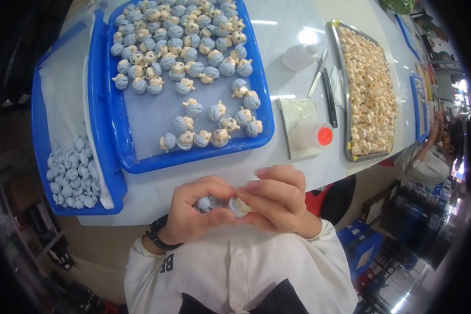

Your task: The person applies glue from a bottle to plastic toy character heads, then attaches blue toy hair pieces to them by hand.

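Both my hands meet in front of my chest, just off the near edge of the table. My left hand (201, 205) has its fingers curled round a small blue-grey doll hair piece (204, 203). My right hand (278, 198) pinches a small cream doll head part (239, 205) with a pale rounded rim. The two pieces are close together; whether they touch is hard to tell behind the fingers. Beyond my hands, a large blue tray (193, 161) carries many finished-looking doll heads with blue-grey hair, packed at its far end and looser at the near end.
At the left, a lined blue tray (63, 99) holds a pile of blue-grey hair pieces (74, 175). A metal tray (345, 94) of cream head parts lies at the right. Between stand a white bottle (298, 57), tweezers (317, 74), black pens (329, 97) and a red-centred tub (306, 134). Another person (429, 165) sits far right.
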### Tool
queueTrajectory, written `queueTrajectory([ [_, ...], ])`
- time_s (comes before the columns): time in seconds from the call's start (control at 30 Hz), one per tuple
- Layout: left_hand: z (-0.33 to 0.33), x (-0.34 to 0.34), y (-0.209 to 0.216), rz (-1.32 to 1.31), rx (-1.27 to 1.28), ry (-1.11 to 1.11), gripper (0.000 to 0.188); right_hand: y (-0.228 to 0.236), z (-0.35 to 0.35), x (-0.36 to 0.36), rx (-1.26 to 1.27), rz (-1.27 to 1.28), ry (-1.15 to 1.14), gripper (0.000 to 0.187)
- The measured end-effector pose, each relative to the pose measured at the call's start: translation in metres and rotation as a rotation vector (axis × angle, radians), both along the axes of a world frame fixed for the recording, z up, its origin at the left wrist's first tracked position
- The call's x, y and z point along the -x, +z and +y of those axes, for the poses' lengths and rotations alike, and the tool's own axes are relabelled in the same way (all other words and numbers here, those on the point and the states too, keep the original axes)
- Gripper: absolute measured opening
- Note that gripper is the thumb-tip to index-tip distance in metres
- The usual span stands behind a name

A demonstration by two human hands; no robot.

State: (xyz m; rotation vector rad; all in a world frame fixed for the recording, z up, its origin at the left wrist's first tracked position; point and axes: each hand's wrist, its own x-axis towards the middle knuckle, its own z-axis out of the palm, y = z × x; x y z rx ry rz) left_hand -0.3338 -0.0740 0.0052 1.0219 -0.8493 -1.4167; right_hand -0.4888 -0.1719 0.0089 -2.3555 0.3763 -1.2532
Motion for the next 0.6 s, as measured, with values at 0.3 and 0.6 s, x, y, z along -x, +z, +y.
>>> queueTrajectory([
  [0.3, 0.005, -0.014, 0.002, 1.34, -0.27, 0.253, 0.031, -0.009, -0.017, -0.005, 0.019, 0.382, -0.296, 0.04],
  [0.6, 0.011, -0.014, -0.007, 1.103, -0.237, -0.055, 0.036, 0.001, -0.015, -0.01, -0.13, 0.733, -0.23, 0.063],
])
